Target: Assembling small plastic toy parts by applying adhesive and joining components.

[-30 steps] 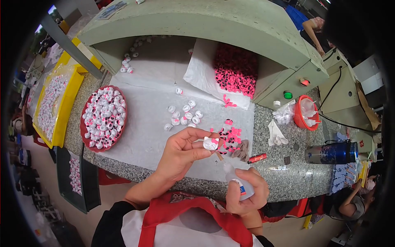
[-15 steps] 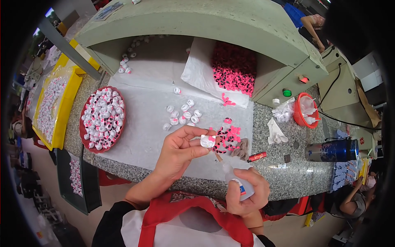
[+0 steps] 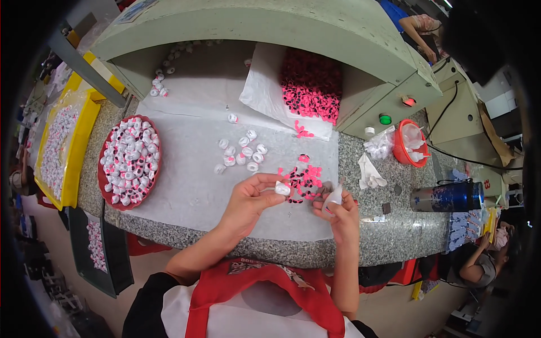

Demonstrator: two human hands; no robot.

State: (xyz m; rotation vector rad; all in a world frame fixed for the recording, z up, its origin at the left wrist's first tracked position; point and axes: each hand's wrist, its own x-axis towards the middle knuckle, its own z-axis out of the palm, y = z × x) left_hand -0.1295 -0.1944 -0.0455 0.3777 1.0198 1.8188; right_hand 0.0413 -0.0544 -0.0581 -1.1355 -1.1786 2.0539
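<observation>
Left hand (image 3: 247,200) with white piece (image 3: 282,188); right hand (image 3: 341,216) with squeeze bottle (image 3: 335,198)

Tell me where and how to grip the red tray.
The red tray is probably best gripped two-handed by opposite sides of its rim, from the person's side: white pieces heap over its middle, leaving mainly the rim bare.

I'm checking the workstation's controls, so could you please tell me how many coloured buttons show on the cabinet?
2: a green button on the cabinet's right front, and a red button up and right of it. Others may be hidden from view.
</observation>
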